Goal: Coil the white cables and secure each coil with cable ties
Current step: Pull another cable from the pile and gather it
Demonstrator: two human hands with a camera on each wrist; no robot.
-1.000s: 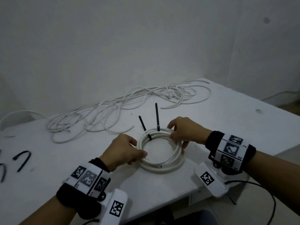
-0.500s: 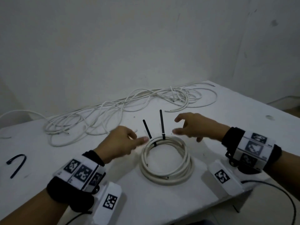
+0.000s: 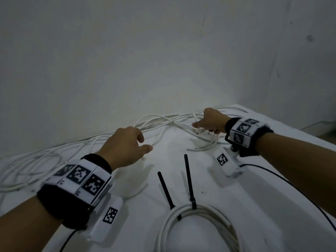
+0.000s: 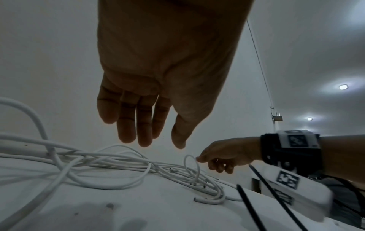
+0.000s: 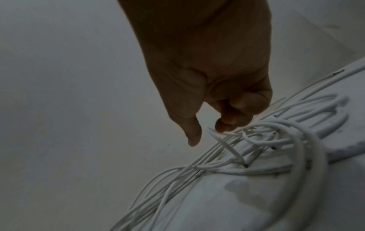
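White: loose cables (image 3: 163,124), coiled cable (image 3: 198,215), table (image 3: 236,206). Black: two cable ties (image 3: 189,180) on the coil, plain, no pattern. Wrist bands (image 3: 80,180): black fabric under white panels printed with black-and-white square marker codes; same on the white camera blocks (image 3: 109,215) below each wrist. Black lead (image 3: 291,186) off the right block. Wall (image 3: 145,60): grey-white, a few dark specks.

Both hands withdrawn from tied coil (image 3: 198,222) (released, flat on table); left hand (image 3: 125,144) and right hand (image 3: 211,120) advanced to loose cables (image 3: 163,124) by wall.
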